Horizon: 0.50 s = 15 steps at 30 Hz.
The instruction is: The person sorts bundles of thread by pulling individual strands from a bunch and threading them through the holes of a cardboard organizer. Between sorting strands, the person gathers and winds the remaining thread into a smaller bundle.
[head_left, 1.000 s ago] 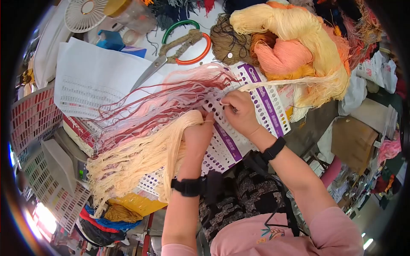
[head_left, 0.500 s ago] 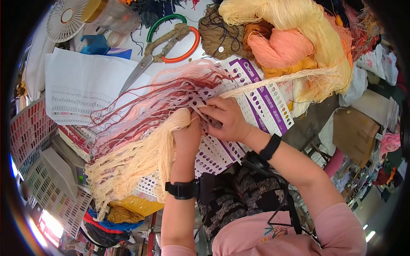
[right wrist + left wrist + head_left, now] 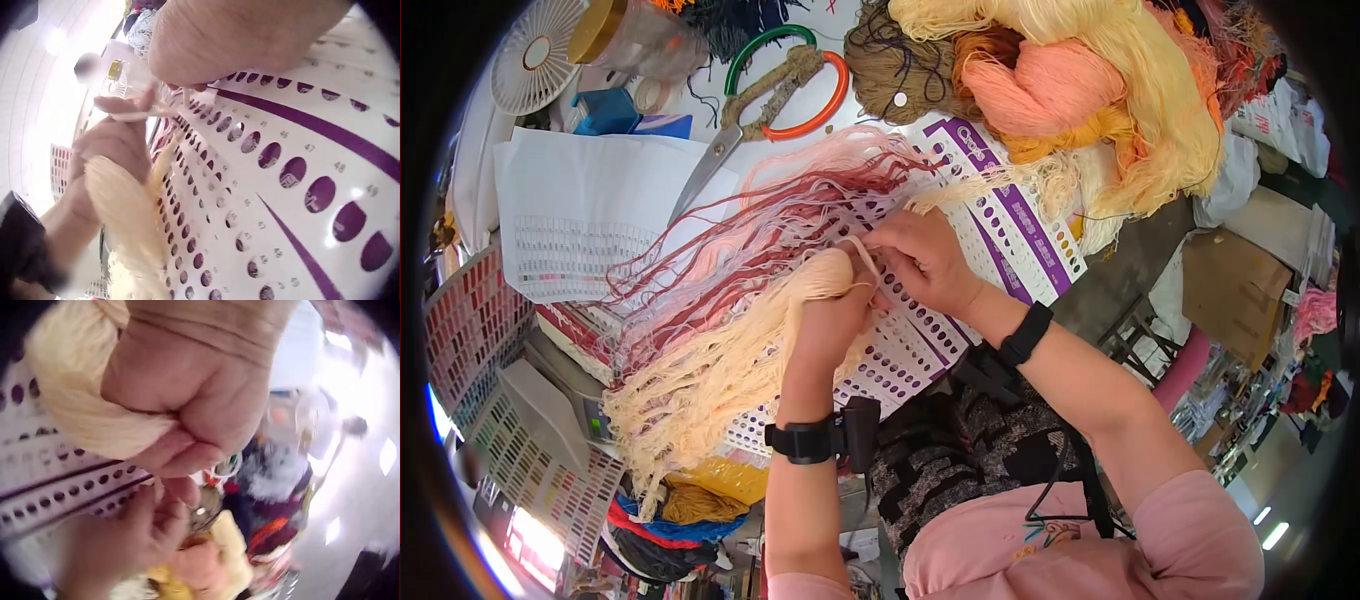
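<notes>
My left hand [image 3: 835, 320] is curled round the folded end of a thick bundle of cream yarn [image 3: 700, 380], soft and smooth where it bends over my hand, loose and crinkled where it spreads out beyond. A thin pale strand [image 3: 866, 257] crosses the fingers of that hand and runs to my right hand [image 3: 925, 262], whose fingers are bent in and pinch it close to my left fingertips. I cannot tell exactly how the strand lies under my right fingers.

The cream bundle lies partly over a flat white card [image 3: 1032, 238] with purple stripes and rows of round holes. Beside it, thin wavy threads [image 3: 730, 238] in maroon, pink and pale lilac fan across the card and some printed paper [image 3: 580, 215]. Scissors [image 3: 718, 150] with a shiny metal blade and green and red handles, wrapped in fuzzy brown yarn, lie near a matted brown bundle [image 3: 895, 70] and a glossy coral skein [image 3: 1050, 85].
</notes>
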Tool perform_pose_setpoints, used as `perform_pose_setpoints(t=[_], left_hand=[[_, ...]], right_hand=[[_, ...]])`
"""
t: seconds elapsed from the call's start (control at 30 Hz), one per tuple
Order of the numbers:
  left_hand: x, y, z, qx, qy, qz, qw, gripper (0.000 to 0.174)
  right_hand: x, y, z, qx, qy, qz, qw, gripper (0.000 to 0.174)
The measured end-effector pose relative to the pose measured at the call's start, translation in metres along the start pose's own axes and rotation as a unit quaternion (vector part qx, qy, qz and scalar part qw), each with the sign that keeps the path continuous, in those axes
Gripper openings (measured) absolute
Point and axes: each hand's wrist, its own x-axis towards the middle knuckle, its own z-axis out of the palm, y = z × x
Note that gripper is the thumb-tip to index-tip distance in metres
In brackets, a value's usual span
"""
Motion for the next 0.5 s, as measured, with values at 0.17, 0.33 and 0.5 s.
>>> perform_pose_setpoints(t=[0.17, 0.33, 0.5], left_hand=[[-0.038, 0.007, -0.04, -0.015, 0.159, -0.008, 0.987, 0.019], [-0.144, 0.012, -0.173, -0.247, 0.212, 0.059, 0.944, 0.028], [-0.238, 0.021, -0.285, -0.424, 0.295, 0.232, 0.824, 0.031]], right_hand=[[0.002, -0.017, 0.006, -0.108, 0.01, 0.026, 0.994, 0.035], [0.004, -0.021, 0.008, -0.163, -0.012, 0.046, 0.985, 0.033], [0.006, -0.029, 0.007, -0.174, -0.019, 0.051, 0.983, 0.03]])
